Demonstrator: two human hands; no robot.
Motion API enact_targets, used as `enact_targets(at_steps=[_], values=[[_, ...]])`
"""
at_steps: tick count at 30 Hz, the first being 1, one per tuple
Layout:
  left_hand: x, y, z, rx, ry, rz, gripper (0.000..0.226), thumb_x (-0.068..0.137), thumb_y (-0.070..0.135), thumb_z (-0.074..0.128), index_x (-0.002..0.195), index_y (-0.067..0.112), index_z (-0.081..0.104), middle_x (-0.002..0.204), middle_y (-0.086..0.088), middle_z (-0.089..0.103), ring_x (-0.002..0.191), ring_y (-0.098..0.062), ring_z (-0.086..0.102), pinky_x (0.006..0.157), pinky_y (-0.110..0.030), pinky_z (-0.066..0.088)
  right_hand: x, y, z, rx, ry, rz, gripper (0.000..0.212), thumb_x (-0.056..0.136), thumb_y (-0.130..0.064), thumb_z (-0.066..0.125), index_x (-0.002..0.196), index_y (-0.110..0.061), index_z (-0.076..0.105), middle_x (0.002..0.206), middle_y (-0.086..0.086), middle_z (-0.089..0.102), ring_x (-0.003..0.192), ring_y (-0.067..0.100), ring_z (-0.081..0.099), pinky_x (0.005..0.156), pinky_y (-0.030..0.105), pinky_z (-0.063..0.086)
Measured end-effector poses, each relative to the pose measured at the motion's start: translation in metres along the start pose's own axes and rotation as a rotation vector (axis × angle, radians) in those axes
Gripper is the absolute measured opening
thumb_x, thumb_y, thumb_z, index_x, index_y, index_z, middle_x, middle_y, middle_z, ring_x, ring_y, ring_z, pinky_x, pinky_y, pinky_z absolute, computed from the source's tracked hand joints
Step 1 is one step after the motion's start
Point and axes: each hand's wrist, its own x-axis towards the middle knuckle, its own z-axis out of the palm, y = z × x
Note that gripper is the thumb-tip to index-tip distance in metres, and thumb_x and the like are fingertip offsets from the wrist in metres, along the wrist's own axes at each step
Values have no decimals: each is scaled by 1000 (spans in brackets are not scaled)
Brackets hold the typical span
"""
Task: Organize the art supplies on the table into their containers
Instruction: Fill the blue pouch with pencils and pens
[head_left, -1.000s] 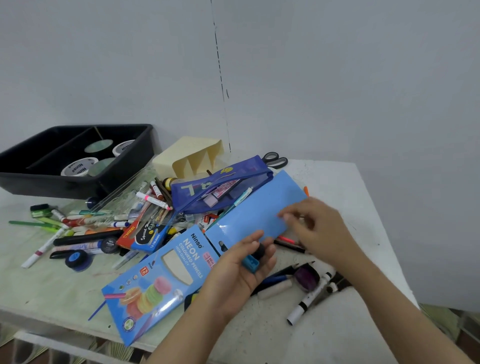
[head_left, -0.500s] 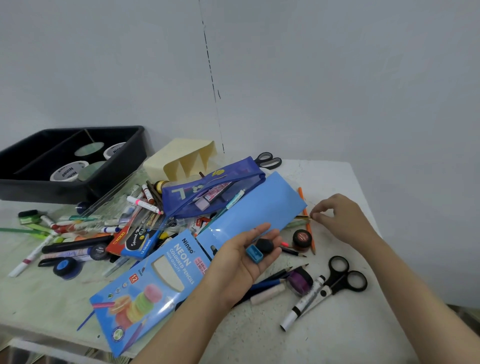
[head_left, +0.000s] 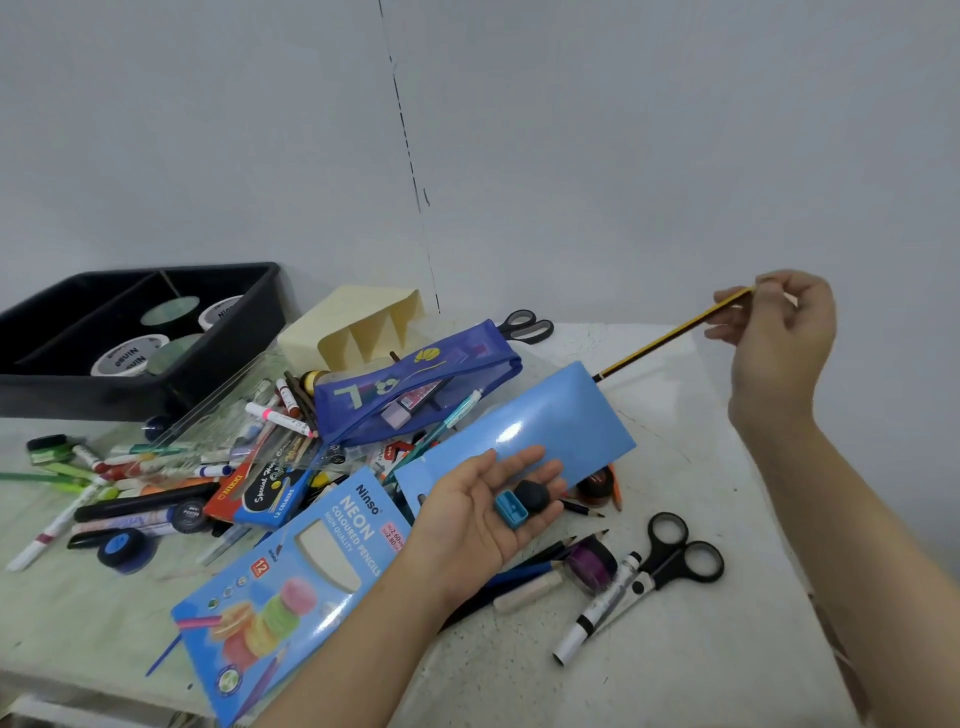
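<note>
My left hand (head_left: 483, 512) lies palm up over the blue Ninso neon pencil box (head_left: 332, 561), whose flap stands open. On its fingers rest a blue sharpener (head_left: 510, 511) and a black rounded eraser (head_left: 532, 496). My right hand (head_left: 779, 332) is raised at the right and pinches one end of a yellow-and-black striped pencil (head_left: 670, 336). The pencil slants down to the left, its other end near the flap's corner. A blue mesh pencil pouch (head_left: 415, 392) lies unzipped behind the box.
A black divided tray (head_left: 57, 387) with tape rolls sits at the back left, a cream holder (head_left: 353, 327) beside it. Markers and pens (head_left: 130, 467) clutter the left. Black scissors (head_left: 675, 558), a purple jar (head_left: 589, 558), a white marker (head_left: 597, 608) and pencils lie at the right front.
My right hand picked the striped pencil off the table and lifted it up to the right. The left hand stayed over the box with the sharpener and eraser.
</note>
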Motion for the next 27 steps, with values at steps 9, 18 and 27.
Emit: enact_targets(at_steps=[9,18,27], values=[[4,6,0,0,-8,-20,49,98,31,35,101,-2,71,115,-22,65,94,-31,67,81,-38,56,-22,-9,27,143,-81,221,22,98,-2,34,85,-17,44,71,5,66,50,11,57,55,22,51],[-2,6,5,135,-180,-86,27,79,15,55,90,-1,74,103,-17,68,80,-22,68,70,-29,58,-59,7,41,-426,-919,310,15,93,-10,53,81,-13,61,81,4,72,53,-2,53,54,15,42],[-2,5,-2,124,-127,-50,22,79,7,54,79,0,74,98,-17,70,74,-20,69,64,-27,58,-33,19,8,-1232,-823,399,38,97,-41,38,94,-8,57,82,6,66,69,19,58,59,27,41]])
